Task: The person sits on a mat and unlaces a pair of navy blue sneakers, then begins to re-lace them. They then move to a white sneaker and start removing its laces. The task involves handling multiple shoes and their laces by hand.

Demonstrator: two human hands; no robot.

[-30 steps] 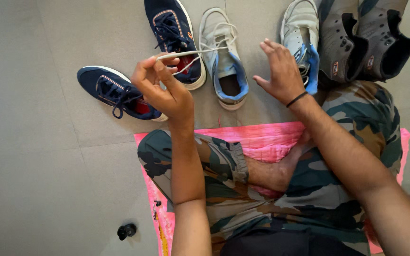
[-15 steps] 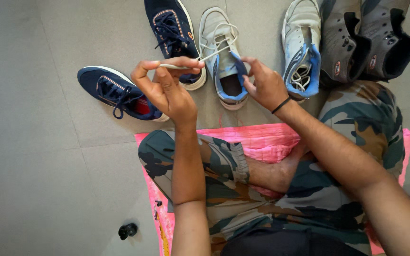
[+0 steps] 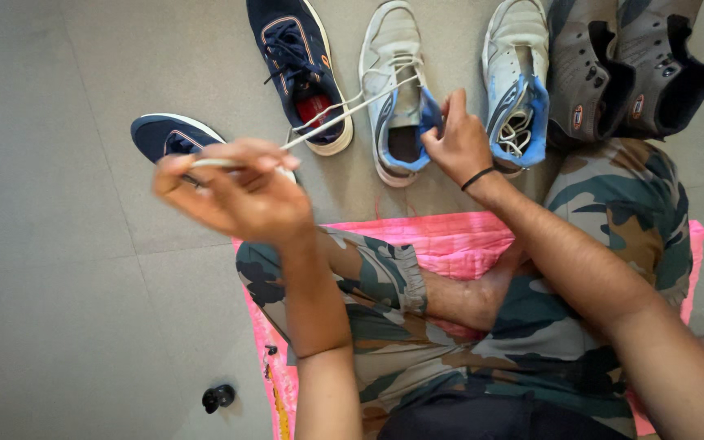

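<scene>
left hand (image 3: 234, 195) had drawn the white lace (image 3: 344, 110) leftward, pinched taut; right hand (image 3: 454, 143) gripped the grey-and-blue sneaker (image 3: 397, 90), lace partly extracted.

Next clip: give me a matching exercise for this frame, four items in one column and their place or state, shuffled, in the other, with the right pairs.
Column one:
1. left hand
2. right hand
3. white lace
4. small black object

Column two:
A. lies alone on the grey floor beside the pink mat
B. pinches the free end of the lace
C. grips the heel of the grey and blue shoe
D. runs taut from the shoe to the fingers

Pairs: 1-B, 2-C, 3-D, 4-A
</scene>
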